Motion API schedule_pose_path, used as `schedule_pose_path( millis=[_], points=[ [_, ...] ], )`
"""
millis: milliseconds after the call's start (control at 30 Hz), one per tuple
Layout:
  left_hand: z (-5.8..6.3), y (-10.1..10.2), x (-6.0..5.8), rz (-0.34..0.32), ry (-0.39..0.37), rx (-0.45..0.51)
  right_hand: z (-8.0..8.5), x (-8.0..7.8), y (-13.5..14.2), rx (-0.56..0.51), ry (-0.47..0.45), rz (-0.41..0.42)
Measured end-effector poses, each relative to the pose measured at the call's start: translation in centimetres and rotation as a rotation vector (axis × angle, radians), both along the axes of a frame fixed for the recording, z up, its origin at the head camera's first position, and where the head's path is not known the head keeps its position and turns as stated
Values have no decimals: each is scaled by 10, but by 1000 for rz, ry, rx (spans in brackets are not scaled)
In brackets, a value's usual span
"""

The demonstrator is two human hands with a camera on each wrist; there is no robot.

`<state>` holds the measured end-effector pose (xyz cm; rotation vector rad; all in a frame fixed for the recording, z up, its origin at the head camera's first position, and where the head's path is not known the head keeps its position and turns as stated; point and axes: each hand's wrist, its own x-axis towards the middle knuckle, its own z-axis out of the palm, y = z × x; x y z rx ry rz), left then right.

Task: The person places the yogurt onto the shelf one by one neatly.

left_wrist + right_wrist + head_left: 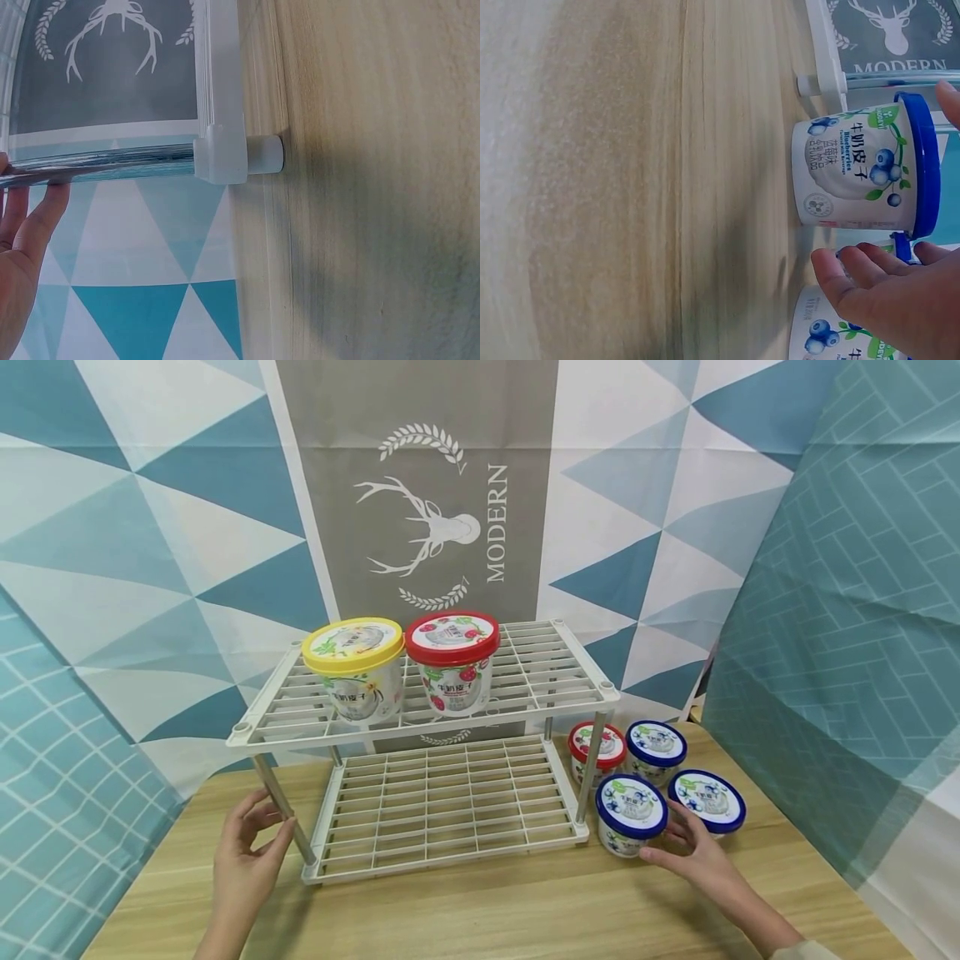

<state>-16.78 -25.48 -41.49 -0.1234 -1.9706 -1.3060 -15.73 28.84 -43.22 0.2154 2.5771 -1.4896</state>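
Left hand [250, 853] holding rack post [275, 789], right hand [699, 856] unclenched beside front blue-lidded cup [632, 810]

Through my remote feed I see a person's bare left hand [247, 858], at the left of the scene, with slim fingers [246, 814] and a narrow bare wrist [227, 920]. At the right is the equally bare, slender right hand [701, 856], its forearm [761, 920] meeting a pale beige-grey cloth sleeve [804, 951], of which I see only a small piece at the near edge.
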Motion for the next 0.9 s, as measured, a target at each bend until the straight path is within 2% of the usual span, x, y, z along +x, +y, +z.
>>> schedule_pose_path(
  millis=[200, 300, 433, 567, 900],
  points=[
    [-2, 0, -1, -2, 14, 2, -5, -3, -3, 23, -16, 3],
    [7, 6, 5, -1, 17, 2, -8, -6, -6, 37, -6, -3],
    [8, 7, 5, 9, 8, 1, -11, -9, -8, 54, -1, -10],
    [-2, -1, -1, 4, 4, 4, -13, -12, -9, 52, 12, -8],
    [-2, -1, -1, -2, 3, 5, -19, -20, -14, 83, 8, -49]
  ],
)
